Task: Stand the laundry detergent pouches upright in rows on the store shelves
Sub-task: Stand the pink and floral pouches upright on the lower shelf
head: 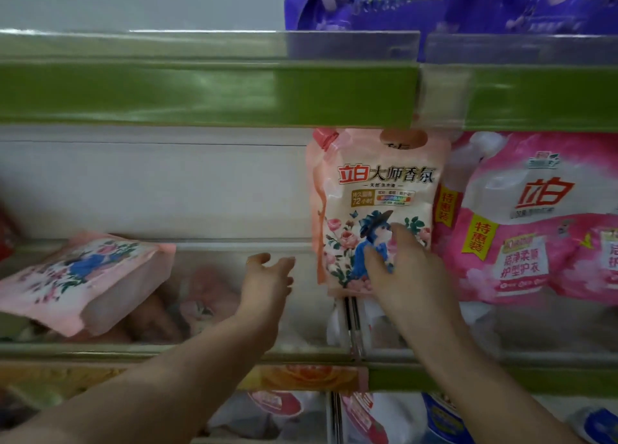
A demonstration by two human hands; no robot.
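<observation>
A pale pink floral detergent pouch (374,189) stands upright on the middle shelf, its cap at the top left. My right hand (401,269) rests flat against the pouch's lower front, fingers spread on it. My left hand (267,279) hovers open to the left of that pouch, holding nothing. A second floral pouch (83,279) lies tilted on its side at the shelf's left end, its base toward me. Behind the clear shelf front, another pink pouch (207,296) lies flat, seen only dimly.
Bright pink pouches (535,223) stand packed to the right of the upright one. Purple bags (451,2) sit on the shelf above. A green price rail (200,92) runs overhead. A clear front guard (167,350) edges the middle shelf. More products fill the shelf below.
</observation>
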